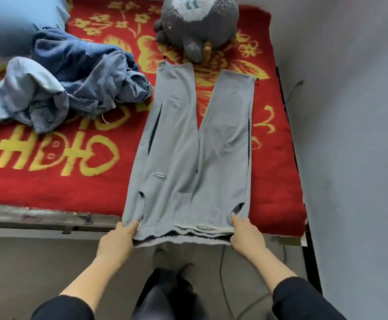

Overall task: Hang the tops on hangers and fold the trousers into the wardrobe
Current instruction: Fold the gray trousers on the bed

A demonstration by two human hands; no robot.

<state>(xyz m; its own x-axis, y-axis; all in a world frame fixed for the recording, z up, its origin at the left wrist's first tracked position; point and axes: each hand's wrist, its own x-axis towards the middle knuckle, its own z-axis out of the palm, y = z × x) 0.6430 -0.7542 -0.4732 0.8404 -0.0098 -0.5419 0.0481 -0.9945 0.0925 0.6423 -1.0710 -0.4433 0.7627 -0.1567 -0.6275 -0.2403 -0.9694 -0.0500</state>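
Note:
Grey trousers (188,153) lie flat on the bed, legs spread apart and pointing away from me, waistband hanging slightly over the near edge. My left hand (119,239) pinches the left corner of the waistband. My right hand (246,234) pinches the right corner. A small oval logo patch shows on the left leg. A crumpled heap of blue denim clothes (72,84) lies on the bed to the left of the trousers.
A red blanket with yellow patterns (72,181) covers the bed. A grey plush toy (197,24) sits at the far side beyond the trouser cuffs. A blue pillow (15,19) lies far left. A grey wall (350,112) runs along the right. A cable lies on the floor.

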